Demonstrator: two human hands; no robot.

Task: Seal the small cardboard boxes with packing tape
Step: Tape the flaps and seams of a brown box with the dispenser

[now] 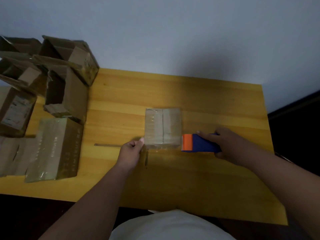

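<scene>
A small cardboard box point(162, 128) sits closed near the middle of the yellow wooden surface point(207, 179). The left hand point(131, 153), fingers curled, pinches its near left corner. The right hand point(226, 144) grips a blue-and-orange tape dispenser point(199, 143) just beside the box's near right corner. Open boxes point(52, 75) crowd the surface's far left corner.

I see yellow wooden table point(199, 179): 1 closed small box point(162, 127) mid-table, tape dispenser point(199, 142) beside it, open boxes point(65, 80) piled left.
</scene>
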